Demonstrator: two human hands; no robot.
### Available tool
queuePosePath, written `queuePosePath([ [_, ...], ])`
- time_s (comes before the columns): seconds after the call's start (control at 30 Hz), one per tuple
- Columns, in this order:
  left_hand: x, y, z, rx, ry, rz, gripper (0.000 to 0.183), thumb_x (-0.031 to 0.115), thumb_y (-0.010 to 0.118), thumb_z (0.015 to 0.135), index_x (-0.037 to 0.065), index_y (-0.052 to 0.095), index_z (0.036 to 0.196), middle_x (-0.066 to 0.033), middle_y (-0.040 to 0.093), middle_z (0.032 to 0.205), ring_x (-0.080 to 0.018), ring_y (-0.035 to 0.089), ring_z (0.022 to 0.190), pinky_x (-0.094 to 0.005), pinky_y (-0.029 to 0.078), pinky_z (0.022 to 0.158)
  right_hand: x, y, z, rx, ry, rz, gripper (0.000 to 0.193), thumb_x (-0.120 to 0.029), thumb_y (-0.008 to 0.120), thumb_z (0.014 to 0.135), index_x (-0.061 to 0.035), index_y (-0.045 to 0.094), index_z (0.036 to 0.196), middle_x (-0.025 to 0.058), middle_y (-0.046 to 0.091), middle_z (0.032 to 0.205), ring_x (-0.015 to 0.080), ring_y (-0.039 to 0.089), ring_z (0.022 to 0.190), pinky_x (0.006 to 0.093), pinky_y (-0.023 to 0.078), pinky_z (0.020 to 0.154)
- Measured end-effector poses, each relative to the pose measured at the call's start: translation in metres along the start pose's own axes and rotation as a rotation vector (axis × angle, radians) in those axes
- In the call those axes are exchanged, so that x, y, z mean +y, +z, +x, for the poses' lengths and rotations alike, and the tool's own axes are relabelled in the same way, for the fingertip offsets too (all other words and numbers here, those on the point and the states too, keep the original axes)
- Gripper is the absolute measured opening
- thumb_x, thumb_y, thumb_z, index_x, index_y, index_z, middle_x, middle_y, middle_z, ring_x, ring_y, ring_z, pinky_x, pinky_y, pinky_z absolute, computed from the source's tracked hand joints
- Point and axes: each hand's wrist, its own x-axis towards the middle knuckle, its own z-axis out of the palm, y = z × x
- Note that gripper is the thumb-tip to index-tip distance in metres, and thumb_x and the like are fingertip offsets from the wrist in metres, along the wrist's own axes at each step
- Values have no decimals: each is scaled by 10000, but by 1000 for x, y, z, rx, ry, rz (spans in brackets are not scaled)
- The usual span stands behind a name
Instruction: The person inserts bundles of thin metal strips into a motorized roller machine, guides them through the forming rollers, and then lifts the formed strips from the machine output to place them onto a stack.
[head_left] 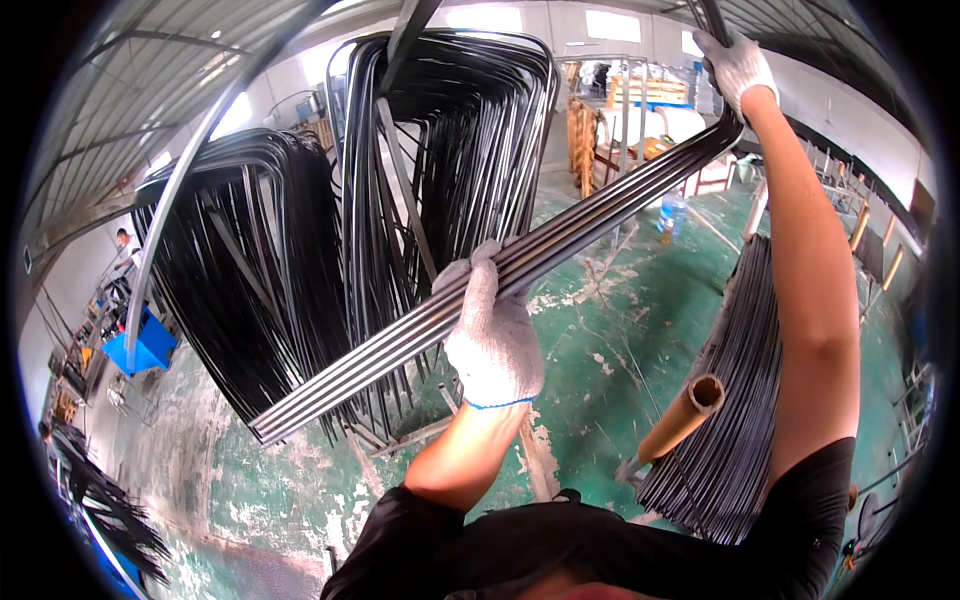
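- A heap of dark rods (pixel 105 500) lay at the near left edge.
- A blue bin (pixel 145 342) stood at the far left, beyond that heap.
- A left stack of bent black tubes (pixel 235 265) leaned to the right of the bin, its rounded bends uppermost.
- A right stack of bent black tubes (pixel 475 120) stood just beside the left stack, likewise with its bends uppermost.
- A bundle of dark metal tubes (pixel 600 220) sloped upward from left to right; its left end crossed on the near side of the left stack, and its right end bent upward.
- The gloved left hand (pixel 497 345) supported the bundle near mid-length. Its thumb lay over the tubes; the remaining fingers were largely hidden beneath.
- A clear blue bottle (pixel 672 215) stood on the green floor (pixel 600 335), beyond the bundle.
- A brown hollow post (pixel 680 420) rose at the near right.
- A pile of straight dark rods (pixel 752 340) extended beside the post.
- The gloved right hand (pixel 742 68), at the far right, had its fingers clenched around the bundle's upturned section, above the bend.
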Motion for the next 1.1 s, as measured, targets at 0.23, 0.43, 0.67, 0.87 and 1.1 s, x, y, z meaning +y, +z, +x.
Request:
queuePosePath([
  [0.23, -8, -5, 35, 228, -63, -93, 184, 159, 587, 1028, -11, 616, 1090, -139, 671, 1095, -230, 649, 971, -367, 577, 826, -110, 78, 55, -121, -292, -422, 625, -384, 749, 867, -35, 616, 1369, 250, 687, 1262, 405, 664, 1168, 457, 534, 1005],
  [0.43, -34, -74, 103, 180, -299, -281, 372, 302, 613, 1029, -41, 622, 1172, -195, 676, 1186, -329, 637, 1101, -458, 547, 924, -77, 49, -29, 106, -740, -111, 471, -333, 755, 867, -44, 676, 1230, 242, 707, 1164, 408, 652, 1150, 461, 510, 1006],
  [0.67, -134, -125, 14, -7, -651, 483, 281, 293, 651, 1018, 22, 615, 1080, -215, 661, 1183, -310, 598, 1056, -439, 477, 923, 191, -88, -170, 160, -40, -375, 360, -315, 751, 894, -27, 716, 1107, 208, 746, 1034, 354, 724, 1013, 417, 563, 880],
  [0.87, -235, -68, -41, -473, -602, 846, 234, 153, 633, 1024, -6, 615, 1195, -181, 707, 1110, -262, 697, 927, -395, 562, 842, 402, -258, -468, -118, 1140, -1005, 598, -506, 741, 868, -44, 669, 1240, 224, 719, 1198, 382, 673, 1167, 446, 532, 1002],
  [1.1, -317, -47, -137, -852, -679, 1033, 164, 75, 676, 998, -16, 649, 1132, -86, 699, 1054, -146, 668, 949, -290, 544, 878, 376, -227, -673, -488, 1526, -1142, 596, -472, 819, 844, -55, 633, 1227, 183, 695, 1226, 341, 683, 1148, 445, 572, 966],
])
